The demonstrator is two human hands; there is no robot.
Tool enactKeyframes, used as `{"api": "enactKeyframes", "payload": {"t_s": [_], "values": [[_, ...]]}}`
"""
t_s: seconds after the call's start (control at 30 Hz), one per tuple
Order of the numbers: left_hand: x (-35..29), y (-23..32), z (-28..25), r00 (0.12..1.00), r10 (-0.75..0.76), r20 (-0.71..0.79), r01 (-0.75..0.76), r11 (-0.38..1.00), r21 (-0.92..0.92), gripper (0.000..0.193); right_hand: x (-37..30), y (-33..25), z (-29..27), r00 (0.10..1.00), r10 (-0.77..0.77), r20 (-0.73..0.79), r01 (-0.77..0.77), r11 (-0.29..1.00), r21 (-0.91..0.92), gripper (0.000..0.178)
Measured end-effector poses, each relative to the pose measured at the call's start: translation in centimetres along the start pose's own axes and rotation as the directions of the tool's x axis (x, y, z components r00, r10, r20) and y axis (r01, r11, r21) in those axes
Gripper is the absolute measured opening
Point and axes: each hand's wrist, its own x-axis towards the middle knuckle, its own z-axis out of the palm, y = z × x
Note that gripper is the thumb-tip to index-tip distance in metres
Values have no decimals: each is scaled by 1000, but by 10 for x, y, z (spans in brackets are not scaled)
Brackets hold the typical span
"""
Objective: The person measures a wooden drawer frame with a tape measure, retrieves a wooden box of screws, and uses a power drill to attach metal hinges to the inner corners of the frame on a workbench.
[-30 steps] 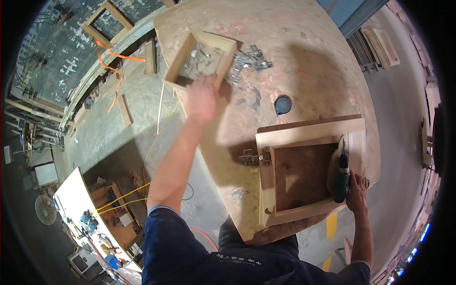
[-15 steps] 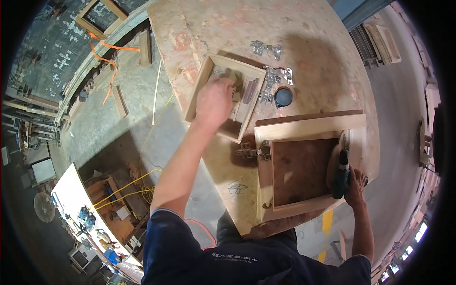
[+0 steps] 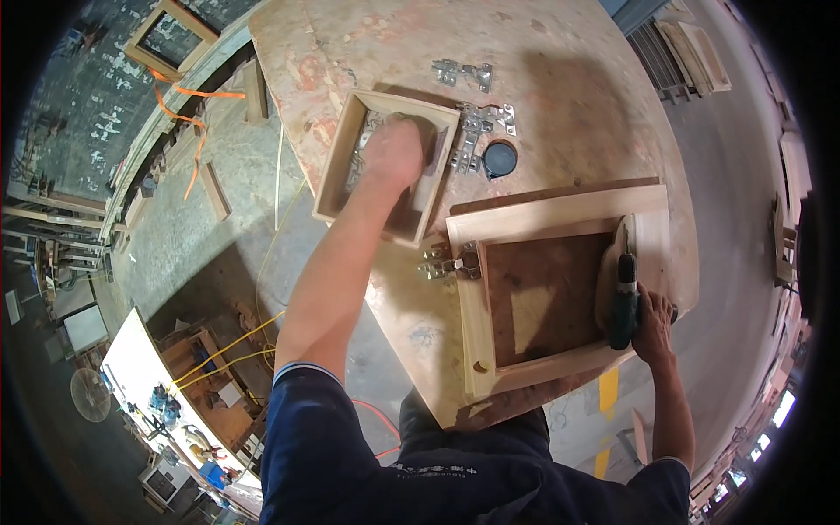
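My left hand [image 3: 394, 155] reaches into a shallow wooden box [image 3: 334, 166] on the bench, its fingers curled down and closed. Whatever they grip is hidden under the hand. Small metal pieces [image 3: 372, 122] lie in the box beside it. My right hand [image 3: 653, 324] is wrapped around a dark green cordless drill [image 3: 623, 306], which points away from me over the right side of a wooden door frame [image 3: 560, 225]. A metal cabinet hinge [image 3: 469, 261] sits at the frame's left side. Lower on that side is a round hole [image 3: 479, 367].
Loose metal hinges [image 3: 477, 122] and a round black-topped object [image 3: 500, 158] lie right of the box. The worn workbench [image 3: 394, 52] has its left edge beside my left arm. On the floor are a wood strip [image 3: 214, 191], an orange strap [image 3: 199, 144] and yellow cables [image 3: 232, 350].
The whole view has shifted slightly, with bench things now a little further left. Inside the box, my left hand has moved slightly and curled more. My right hand keeps its hold on the drill.
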Motion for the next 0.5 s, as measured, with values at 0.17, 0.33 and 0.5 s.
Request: {"api": "enactKeyframes", "payload": {"t_s": [0.17, 0.33, 0.5], "values": [[-30, -8, -15, 915, 59, -399, -160, 961, -225, 16, -3, -6, -14, 999, -54, 2, 54, 998, 27, 77], [-131, 25, -42, 958, -223, -180, -60, 460, -886, 14, -28, -24, -26, 986, -113, -122, 130, 982, 140, 71], [-250, 85, -5, 938, -203, 280, 174, -423, -889, 10, -59, -43, -30, 987, 60, 149, -161, 338, 927, 43]]}}
